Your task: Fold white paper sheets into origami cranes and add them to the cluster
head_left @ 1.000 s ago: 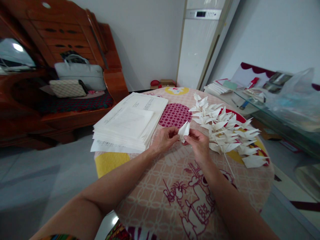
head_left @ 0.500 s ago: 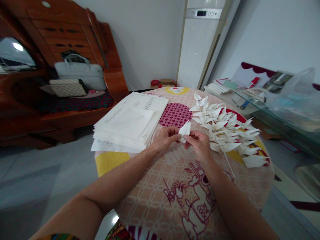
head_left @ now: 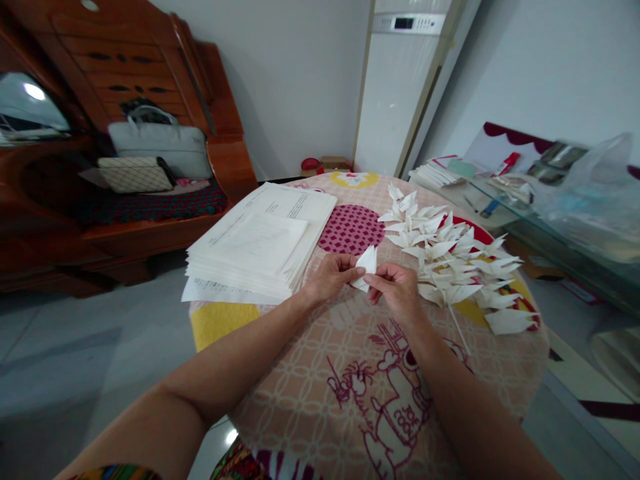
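My left hand [head_left: 331, 277] and my right hand [head_left: 396, 288] meet over the middle of a round table [head_left: 310, 387] covered with a patterned cloth. Both pinch one small folded white paper piece [head_left: 367, 264] between their fingertips, held just above the cloth. A pile of several finished folded paper pieces [head_left: 453, 257] lies just to the right of my right hand. A thick stack of white paper sheets [head_left: 260, 243] lies to the left, beside my left hand.
A thin white stick [head_left: 457, 330] lies by the pile. A wooden bench [head_left: 125, 200] with bags [head_left: 157, 147] stands at the left. A tall white air conditioner [head_left: 395, 87] stands behind the table. A glass table [head_left: 560, 220] with papers and a plastic bag is at the right.
The folded piece has sunk slightly and tilted between my fingertips as both hands worked it. My arms have stayed nearly in place.
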